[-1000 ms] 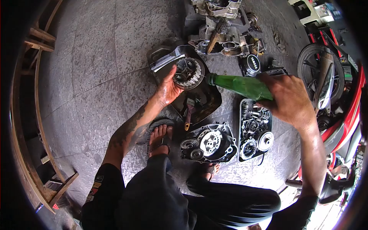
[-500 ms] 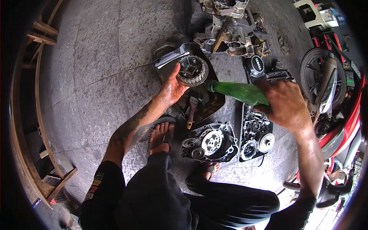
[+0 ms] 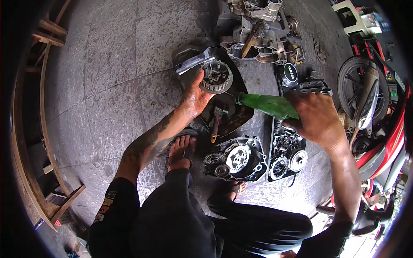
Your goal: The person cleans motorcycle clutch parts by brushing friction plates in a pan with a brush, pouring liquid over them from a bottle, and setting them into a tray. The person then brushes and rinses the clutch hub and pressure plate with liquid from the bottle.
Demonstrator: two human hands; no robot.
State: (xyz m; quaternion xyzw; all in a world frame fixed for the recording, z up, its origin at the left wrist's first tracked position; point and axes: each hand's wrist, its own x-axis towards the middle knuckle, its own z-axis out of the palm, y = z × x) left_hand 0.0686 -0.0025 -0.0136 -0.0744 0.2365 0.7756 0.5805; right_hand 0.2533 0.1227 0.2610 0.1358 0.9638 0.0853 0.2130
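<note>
My left hand (image 3: 194, 98) is closed on the rim of a round metal clutch basket (image 3: 217, 77) with teeth round its edge, held over a dark plastic tray (image 3: 246, 112). A green glass bottle (image 3: 267, 105) lies almost level in the grip of my right hand (image 3: 319, 118), its mouth pointing left at the basket, slightly apart from it. A thin streak shows between the bottle's mouth and the basket's lower edge. Below my left hand, a paintbrush (image 3: 216, 124) rests in the tray, bristles up and handle toward me.
Near my feet lie an engine cover with gears (image 3: 236, 159) and another opened engine case (image 3: 288, 157). Engine castings (image 3: 262, 43) and a black Yamaha cover (image 3: 289, 74) sit farther off. A wheel (image 3: 361, 86) and red motorcycle bodywork (image 3: 383, 150) stand right; a wooden frame (image 3: 43, 129), left.
Both hands keep their grips. The clutch basket has shifted very slightly, and the bottle stays tilted toward it. The whole view has moved a little.
</note>
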